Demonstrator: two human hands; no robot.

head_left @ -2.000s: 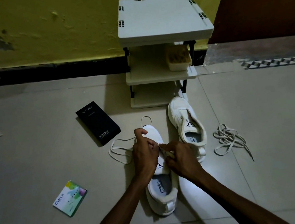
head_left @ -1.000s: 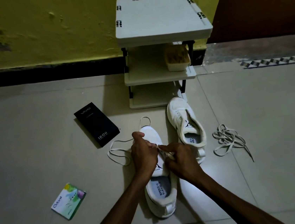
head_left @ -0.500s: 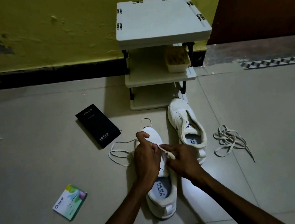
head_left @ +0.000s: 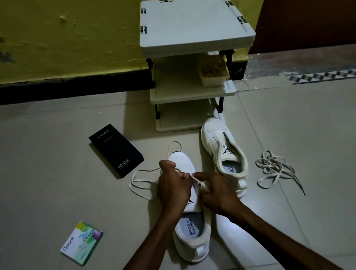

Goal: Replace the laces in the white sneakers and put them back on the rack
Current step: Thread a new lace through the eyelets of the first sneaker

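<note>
A white three-tier plastic rack (head_left: pixel 195 22) stands against the yellow wall. In front of the rack, toe pointing at it, a white sneaker with a printed insole (head_left: pixel 192 233) lies on the grey tiled floor (head_left: pixel 327 129). Both hands meet over its tongue. The left hand (head_left: pixel 173 186) is curled, its thumb and fingers pinching a flat white lace (head_left: pixel 142 183). The lace loops out leftward on the floor from the rack's front. The right hand (head_left: pixel 218 191), also curled, pinches the lace's other end between thumb and forefinger.

A second, laceless white sneaker (head_left: pixel 223 149) lies with its toe just beside the front right corner of the rack's lowest shelf. A tangled off-white lace bundle (head_left: pixel 274 168) lies in front of the rack and to its right, with bare tiles beyond. A black rectangular carton (head_left: pixel 116 150) sits left of the rack's front edge. A green and white packet (head_left: pixel 81 243) lies farther from the rack. A pale lidded container (head_left: pixel 213 73) occupies the right side of the rack's middle shelf.
</note>
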